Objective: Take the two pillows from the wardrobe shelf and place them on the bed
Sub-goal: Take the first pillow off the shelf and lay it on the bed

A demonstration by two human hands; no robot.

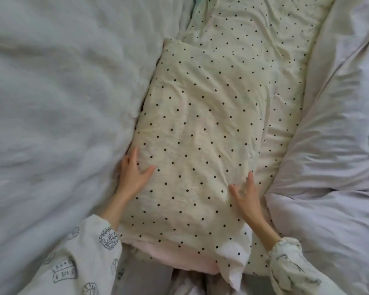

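Soft, even indoor light over pale bedding, with motion smear toward the edges.

The light is diffuse and moderately bright, with no glare and no hard shadows; only faint shading sits in the folds of the grey duvet [51,103] and a thin dark line runs along the left edge of the dotted pillow [200,128]. The pillow's dots are fairly crisp at the centre. The right hand [246,199] is blurred at the fingers, the left hand [134,175] sharper. The duvet on the left is smeared, and the wide lens bends the frame's borders. Colours look muted, slightly cool.
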